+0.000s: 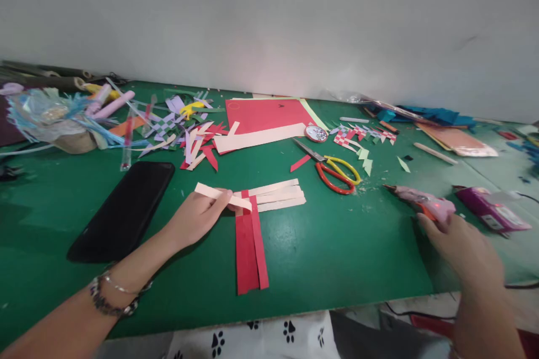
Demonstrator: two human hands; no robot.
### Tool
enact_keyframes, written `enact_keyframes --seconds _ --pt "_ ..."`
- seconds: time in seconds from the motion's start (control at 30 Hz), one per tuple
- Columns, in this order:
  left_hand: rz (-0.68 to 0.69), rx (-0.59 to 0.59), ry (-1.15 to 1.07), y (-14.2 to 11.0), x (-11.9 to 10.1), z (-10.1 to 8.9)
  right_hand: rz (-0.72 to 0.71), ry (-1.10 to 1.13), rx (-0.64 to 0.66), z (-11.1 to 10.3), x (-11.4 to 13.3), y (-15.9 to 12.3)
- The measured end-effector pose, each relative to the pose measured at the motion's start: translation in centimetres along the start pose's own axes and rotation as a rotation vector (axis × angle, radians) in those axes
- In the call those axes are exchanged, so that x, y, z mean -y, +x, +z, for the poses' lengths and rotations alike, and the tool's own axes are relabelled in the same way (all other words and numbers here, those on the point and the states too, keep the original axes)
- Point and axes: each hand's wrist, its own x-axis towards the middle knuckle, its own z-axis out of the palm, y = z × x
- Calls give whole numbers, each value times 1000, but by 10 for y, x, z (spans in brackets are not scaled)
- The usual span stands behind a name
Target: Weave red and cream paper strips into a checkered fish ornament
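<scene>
Woven paper at six o'clock; left hand pinches a pale strip between fingers.
Right hand, fingers around the glue gun at three o'clock; tugging the strip could skew the woven paper.

Bears, across green tabletop, red-and-cream paper strips, with black slab at their nine o'clock, scissors at two.

Bare left hand and right hand, uncovered forearms, slim silvery bangle and thicker mottled dark-and-pale bracelet at left wrist, white cloth with black paw prints at the lap, what looks to me like dark grey fabric alongside.
</scene>
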Motion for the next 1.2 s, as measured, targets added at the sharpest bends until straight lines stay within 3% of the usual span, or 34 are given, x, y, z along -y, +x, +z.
enact_keyframes --seconds 0.07,0.13,0.2,0.3,0.37,0.43,0.5,0.6,0.83,0.97,1.2 --pt "3 -12 21 -1 1 1 -10 -64 -133 -8 16 0" --pt "-3 -15 39 -1 0 2 -142 66 -211 -20 50 -5" --pt "18 0 52 -1 -2 2 -460 333 -62 -31 96 -15" --pt "137 45 128 -1 -4 2 -874 623 314 -37 166 -35" --pt "230 66 235 -1 -3 3 -998 676 411 -36 201 -45" --pt "312 76 334 -1 -1 3 -959 714 451 -33 220 -48" --pt "381 81 407 -2 1 3 -861 777 471 -32 222 -42" --pt "453 110 516 -3 0 2 -732 885 477 -28 208 -28" --pt "510 146 731 -5 -6 4 -617 961 485 0 170 -18" --pt "550 159 773 -6 -6 5 -612 890 461 8 166 -22" --pt "616 98 796 -5 -4 6 -726 685 329 12 167 -23"
